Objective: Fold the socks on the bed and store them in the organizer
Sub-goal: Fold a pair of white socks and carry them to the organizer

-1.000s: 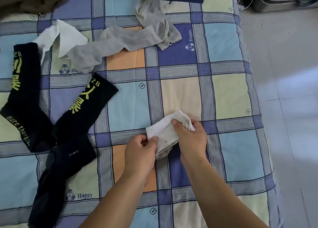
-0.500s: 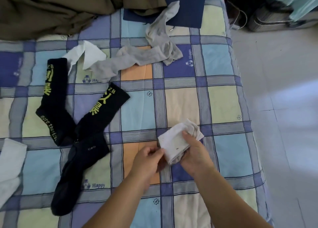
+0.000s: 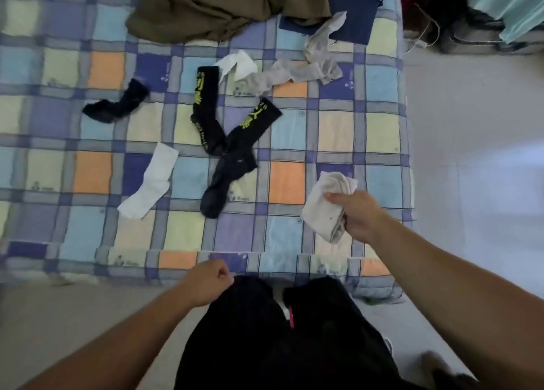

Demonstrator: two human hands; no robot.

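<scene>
Both forearms are bare right up to the edge of view, no sleeves, no watch or bands at the wrists. Below them the person wears black shorts [image 3: 282,339] or trousers, loose and dark, with a thin pink-red strip [image 3: 291,317] beside a white patch at the front.

- I see the folded white sock bundle [image 3: 325,204] gripped in my right hand [image 3: 357,216], held above the bed's [image 3: 382,130] right side.
- A flat white sock [image 3: 151,180] lies unfolded left of centre.
- Two black socks with yellow lettering [image 3: 206,110] cross a plain dark sock [image 3: 226,180] mid-bed.
- A small black sock [image 3: 117,104] lies apart, further left.
- Grey socks [image 3: 297,71] and a white one [image 3: 238,64] sprawl near the far end.
</scene>
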